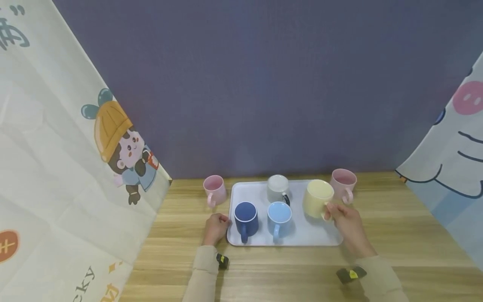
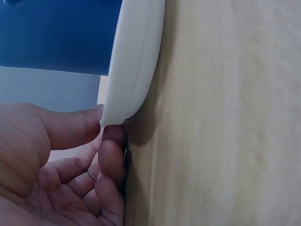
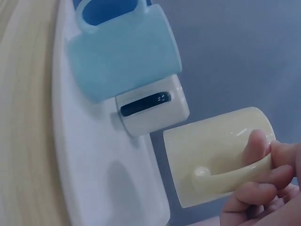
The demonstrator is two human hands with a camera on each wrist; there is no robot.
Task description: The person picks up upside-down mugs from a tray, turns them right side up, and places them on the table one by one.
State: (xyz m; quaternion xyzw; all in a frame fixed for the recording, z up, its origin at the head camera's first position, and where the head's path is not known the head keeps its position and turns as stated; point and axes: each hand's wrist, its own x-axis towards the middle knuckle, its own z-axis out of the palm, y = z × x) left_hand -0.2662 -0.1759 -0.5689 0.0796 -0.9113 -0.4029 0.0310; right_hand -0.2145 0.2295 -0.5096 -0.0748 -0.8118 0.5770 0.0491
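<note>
My right hand (image 1: pixel 348 225) grips the handle of a pale yellow mug (image 1: pixel 317 200), which is raised over the right part of a white tray (image 1: pixel 309 238). In the right wrist view, thumb and fingers wrap that handle. At the tray's left edge my left hand (image 1: pixel 216 229) pinches the rim, thumb on the outer side and a fingertip tucked beneath in the left wrist view. Standing on the tray are a dark blue mug (image 1: pixel 247 222) near that hand, a light blue mug (image 1: pixel 280 221) beside it, and a white mug (image 1: pixel 277 187) with a black handle behind.
One pink mug (image 1: pixel 216 191) stands on the wooden table (image 1: pixel 286 272) left of the tray. Another pink mug (image 1: pixel 342 183) is by the tray's back right corner. A dark blue-grey panel (image 1: pixel 264 92) rises behind; printed curtains (image 1: pixel 49 147) hang at both sides.
</note>
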